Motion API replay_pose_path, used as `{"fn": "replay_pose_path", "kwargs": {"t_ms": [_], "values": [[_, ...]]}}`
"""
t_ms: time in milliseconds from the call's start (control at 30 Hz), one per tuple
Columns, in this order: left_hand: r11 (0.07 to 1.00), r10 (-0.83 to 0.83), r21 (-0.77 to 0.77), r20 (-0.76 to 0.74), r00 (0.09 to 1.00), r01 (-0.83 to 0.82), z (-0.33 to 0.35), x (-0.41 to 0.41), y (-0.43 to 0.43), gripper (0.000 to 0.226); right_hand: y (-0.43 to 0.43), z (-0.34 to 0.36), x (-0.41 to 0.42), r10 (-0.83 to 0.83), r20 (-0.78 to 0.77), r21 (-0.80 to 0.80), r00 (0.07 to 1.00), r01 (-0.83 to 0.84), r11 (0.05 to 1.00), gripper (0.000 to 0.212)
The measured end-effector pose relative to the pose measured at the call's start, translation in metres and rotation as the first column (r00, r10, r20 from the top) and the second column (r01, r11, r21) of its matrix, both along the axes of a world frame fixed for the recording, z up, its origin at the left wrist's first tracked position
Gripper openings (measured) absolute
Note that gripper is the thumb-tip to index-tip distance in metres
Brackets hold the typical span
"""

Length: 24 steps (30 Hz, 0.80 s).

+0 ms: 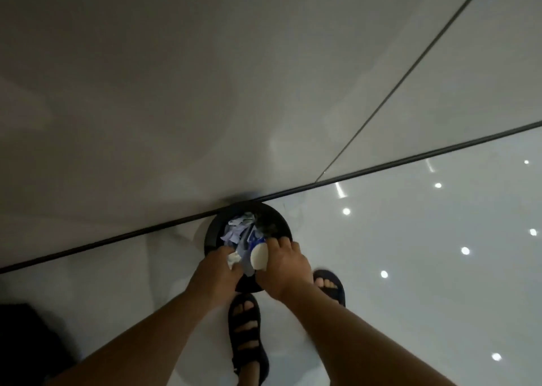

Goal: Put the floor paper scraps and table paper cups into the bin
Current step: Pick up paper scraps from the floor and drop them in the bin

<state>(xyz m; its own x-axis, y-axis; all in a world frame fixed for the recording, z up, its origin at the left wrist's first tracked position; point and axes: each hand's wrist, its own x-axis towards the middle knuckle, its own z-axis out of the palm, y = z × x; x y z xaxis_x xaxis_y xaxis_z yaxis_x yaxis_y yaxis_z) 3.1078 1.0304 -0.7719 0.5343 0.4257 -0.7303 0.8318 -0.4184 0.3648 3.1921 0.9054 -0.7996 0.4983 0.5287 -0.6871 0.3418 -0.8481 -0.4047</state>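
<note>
Single head camera, wide-angle, looks steeply down, close above bin [209,239] on floor [410,283] beside wall [176,92].

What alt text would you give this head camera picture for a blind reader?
A person's hands hang over a round black bin by a wall: the left hand pinches a crumpled white paper scrap, the right hand grips a white paper cup. Blue and white paper lies in the bin; sandalled feet stand on glossy floor.

We see a black bin [210,239] filled with pale blue and white paper scraps [234,233], a white paper cup [259,258] with blue markings, black sandals [247,337], a glossy pale grey floor [410,283] dotted with white light spots, and a beige-grey wall [176,92].
</note>
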Motion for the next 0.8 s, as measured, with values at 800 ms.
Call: {"fn": "replay_pose_path", "kwargs": {"t_ms": [800], "values": [[0.928, -0.368, 0.110, 0.102, 0.924, 0.357, 0.105, 0.035, 0.005, 0.068, -0.039, 0.100, 0.004, -0.366, 0.089, 0.031, 0.926, 0.364, 0.931, 0.082]]}}
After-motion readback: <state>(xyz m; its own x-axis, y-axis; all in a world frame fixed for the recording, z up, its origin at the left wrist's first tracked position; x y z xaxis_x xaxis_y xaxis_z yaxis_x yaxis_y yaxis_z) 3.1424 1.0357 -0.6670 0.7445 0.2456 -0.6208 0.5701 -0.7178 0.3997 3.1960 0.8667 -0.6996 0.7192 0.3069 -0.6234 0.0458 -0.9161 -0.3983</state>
